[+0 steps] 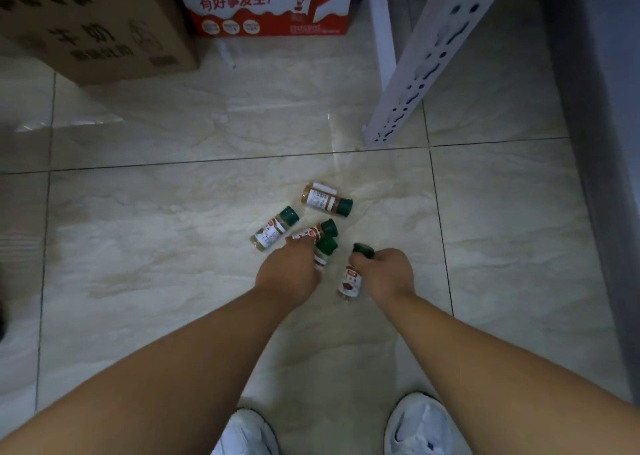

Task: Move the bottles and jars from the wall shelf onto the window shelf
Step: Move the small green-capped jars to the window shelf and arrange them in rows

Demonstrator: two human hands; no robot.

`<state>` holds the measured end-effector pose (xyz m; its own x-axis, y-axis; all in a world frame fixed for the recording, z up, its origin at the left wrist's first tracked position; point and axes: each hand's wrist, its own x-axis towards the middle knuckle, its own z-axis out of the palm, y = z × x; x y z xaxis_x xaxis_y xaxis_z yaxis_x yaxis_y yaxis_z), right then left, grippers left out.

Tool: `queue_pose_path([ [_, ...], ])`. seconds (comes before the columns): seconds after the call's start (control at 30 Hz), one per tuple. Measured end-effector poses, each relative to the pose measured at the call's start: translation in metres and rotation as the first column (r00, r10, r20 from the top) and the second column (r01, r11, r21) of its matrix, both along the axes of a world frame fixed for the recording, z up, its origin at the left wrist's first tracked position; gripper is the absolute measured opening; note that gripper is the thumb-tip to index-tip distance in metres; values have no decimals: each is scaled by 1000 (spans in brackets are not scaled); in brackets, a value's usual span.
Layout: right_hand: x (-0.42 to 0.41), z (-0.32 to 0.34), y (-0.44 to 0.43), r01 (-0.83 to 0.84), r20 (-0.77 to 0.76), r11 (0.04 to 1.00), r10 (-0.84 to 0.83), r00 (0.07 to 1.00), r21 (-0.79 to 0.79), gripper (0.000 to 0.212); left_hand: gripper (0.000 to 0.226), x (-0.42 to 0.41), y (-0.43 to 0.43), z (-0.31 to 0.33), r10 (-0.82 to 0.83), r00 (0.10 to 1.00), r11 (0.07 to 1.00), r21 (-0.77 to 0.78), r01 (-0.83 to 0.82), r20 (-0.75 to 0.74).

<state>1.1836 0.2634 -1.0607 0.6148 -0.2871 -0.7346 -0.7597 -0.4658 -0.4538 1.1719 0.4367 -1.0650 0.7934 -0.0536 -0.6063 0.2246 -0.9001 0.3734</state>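
Note:
Several small spice jars with green caps lie on the tiled floor. My left hand (pixel 287 272) is closed around one jar (pixel 323 252), whose cap and label show past my fingers, and my fingertips touch a second jar (pixel 317 234) just beyond. My right hand (pixel 384 274) grips the green cap of another jar (pixel 350 281), whose body with a red label sticks out toward me. A pale-filled jar (pixel 273 229) lies free to the left. A brown-filled jar (pixel 325 200) lies free farther away.
A brown cardboard box (pixel 93 24) and a red-and-white milk carton box (pixel 273 0) stand on the floor at the back. A white perforated rack leg (pixel 415 73) slants down at the right beside a grey wall. My white shoes (pixel 422 423) show at the bottom.

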Motion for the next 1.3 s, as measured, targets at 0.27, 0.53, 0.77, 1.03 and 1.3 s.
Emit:
queue_pose_path([
  [0.27, 18, 200, -10, -109, 245, 974, 57, 968, 201, 6, 51, -6, 18, 200, 201, 979, 960, -194, -201, -20],
  [0.53, 25, 458, -12, -279, 399, 946, 195, 896, 163, 19, 42, 6, 17, 459, 222, 966, 949, -257, -183, 132],
  [0.77, 33, 655, -8, -379, 526, 918, 266, 808, 118, 24, 39, -3, 28, 661, 283, 910, 921, -352, -170, 301],
  [1.03, 30, 821, 15, -422, 659, 893, 224, 718, 156, 23, 28, -18, 74, 838, 276, 844, 921, -379, -95, 459],
  [1.3, 33, 951, 35, -465, 828, 884, 225, 514, 49, 17, 30, -7, 101, 973, 187, 763, 937, -345, 50, 619],
])
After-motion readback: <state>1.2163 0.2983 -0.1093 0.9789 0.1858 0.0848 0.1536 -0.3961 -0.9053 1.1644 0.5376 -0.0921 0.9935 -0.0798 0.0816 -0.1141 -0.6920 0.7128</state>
